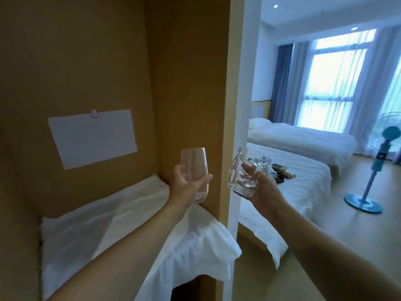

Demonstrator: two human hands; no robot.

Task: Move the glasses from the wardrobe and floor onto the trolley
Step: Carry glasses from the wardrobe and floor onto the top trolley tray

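- Head view: left hand (186,183) grips tall smooth tumbler (194,170) by mid-wall, before wardrobe (191,72).
- Right hand (259,185) holds dimpled glass mug (246,172), fingers through handle.
- Both likely rigid, slippery, breakable; trolley unseen.

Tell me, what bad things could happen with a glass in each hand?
The tall clear smooth glass in the left hand and the chunky clear dimpled glass in the right hand are close together, so they might clink and chip. Both sit near the wooden wardrobe edge and could knock it. With both hands full, neither could catch a slip.
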